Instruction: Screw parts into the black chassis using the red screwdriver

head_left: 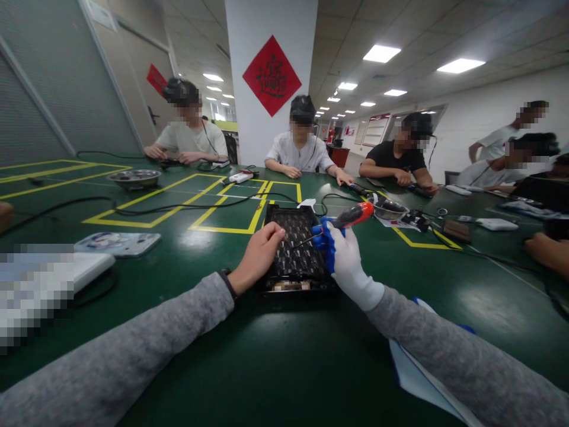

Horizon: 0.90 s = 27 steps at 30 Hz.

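A black flat device (296, 249) with a grid-patterned surface lies on the green table in front of me. My bare left hand (260, 254) rests on its left edge, fingers curled in a pinch over the surface; what they hold is hidden. My right hand (340, 255), in a white glove with blue fingertips, is closed around a screwdriver (349, 218) with a red and black handle. Its thin shaft points down-left onto the device.
A metal bowl (135, 177) stands far left, another metal bowl (390, 208) right of the device. A flat packet (117, 242) and a white object lie at left. Black cables cross the yellow-taped table (275, 367). Several people sit around the far side. Blue-white papers (418, 373) lie under my right arm.
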Each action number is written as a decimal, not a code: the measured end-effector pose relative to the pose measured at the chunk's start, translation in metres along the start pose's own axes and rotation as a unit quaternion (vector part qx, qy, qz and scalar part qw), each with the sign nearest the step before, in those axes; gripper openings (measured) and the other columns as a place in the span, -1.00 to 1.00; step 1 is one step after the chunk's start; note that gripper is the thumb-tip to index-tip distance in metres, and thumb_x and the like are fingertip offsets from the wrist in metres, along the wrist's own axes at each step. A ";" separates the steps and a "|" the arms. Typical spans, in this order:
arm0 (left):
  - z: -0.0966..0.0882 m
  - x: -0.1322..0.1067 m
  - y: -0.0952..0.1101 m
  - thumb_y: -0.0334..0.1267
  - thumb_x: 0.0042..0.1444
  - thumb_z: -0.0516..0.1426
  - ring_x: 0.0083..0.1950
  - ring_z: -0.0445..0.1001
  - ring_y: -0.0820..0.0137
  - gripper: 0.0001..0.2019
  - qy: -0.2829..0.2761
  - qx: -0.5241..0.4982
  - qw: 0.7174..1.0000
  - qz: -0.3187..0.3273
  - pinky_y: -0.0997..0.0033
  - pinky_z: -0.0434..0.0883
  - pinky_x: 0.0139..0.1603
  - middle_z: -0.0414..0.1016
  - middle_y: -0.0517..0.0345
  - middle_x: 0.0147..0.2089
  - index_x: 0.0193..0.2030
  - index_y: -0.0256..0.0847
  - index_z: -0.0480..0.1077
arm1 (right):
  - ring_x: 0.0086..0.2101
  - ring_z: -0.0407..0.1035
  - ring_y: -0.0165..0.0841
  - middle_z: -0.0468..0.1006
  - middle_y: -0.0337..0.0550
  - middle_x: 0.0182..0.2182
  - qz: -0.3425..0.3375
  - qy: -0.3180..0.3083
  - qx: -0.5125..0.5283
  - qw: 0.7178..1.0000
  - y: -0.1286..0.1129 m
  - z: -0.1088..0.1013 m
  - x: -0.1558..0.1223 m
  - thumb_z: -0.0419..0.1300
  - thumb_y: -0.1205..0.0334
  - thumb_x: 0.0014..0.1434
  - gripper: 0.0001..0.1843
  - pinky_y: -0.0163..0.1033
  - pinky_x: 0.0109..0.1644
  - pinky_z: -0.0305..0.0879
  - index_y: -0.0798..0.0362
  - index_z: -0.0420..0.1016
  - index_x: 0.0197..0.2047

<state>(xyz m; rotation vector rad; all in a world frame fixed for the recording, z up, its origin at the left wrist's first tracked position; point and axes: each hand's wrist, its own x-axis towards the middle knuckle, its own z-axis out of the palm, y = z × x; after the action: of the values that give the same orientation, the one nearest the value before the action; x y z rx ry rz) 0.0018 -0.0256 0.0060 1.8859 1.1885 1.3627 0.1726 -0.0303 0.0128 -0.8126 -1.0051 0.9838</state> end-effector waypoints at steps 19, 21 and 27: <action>0.002 -0.001 -0.007 -0.19 0.04 0.13 -0.22 0.37 0.35 -0.90 -0.076 0.306 0.948 0.034 0.38 0.20 -0.25 0.46 0.21 -0.30 -0.32 -0.12 0.39 | -0.55 0.35 -0.49 0.51 -0.25 -0.48 0.026 0.066 0.063 0.995 -0.001 -0.002 0.003 0.18 0.06 0.01 -0.68 -0.39 -0.49 0.28 0.05 0.36 -0.19; 0.001 -0.001 -0.006 -0.18 0.05 0.12 -0.22 0.37 0.35 -0.90 -0.080 0.312 0.946 0.036 0.38 0.19 -0.26 0.46 0.21 -0.30 -0.33 -0.13 0.38 | -0.55 0.35 -0.49 0.52 -0.25 -0.48 0.025 0.066 0.065 0.995 -0.001 -0.002 0.003 0.18 0.06 0.01 -0.68 -0.39 -0.49 0.28 0.05 0.36 -0.19; 0.003 -0.001 -0.005 -0.17 0.09 0.07 -0.25 0.37 0.35 -0.87 -0.077 0.318 0.945 0.020 0.38 0.17 -0.26 0.47 0.20 -0.33 -0.34 -0.14 0.39 | -0.54 0.36 -0.49 0.52 -0.26 -0.45 -0.002 0.090 0.065 0.994 -0.003 -0.004 0.001 0.13 0.02 0.04 -0.63 -0.38 -0.49 0.28 0.03 0.36 -0.12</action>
<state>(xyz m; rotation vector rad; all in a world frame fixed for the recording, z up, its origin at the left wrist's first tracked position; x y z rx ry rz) 0.0025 -0.0239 0.0009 2.4035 1.6473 0.8761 0.1770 -0.0308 0.0142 -0.7755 -0.7794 0.9455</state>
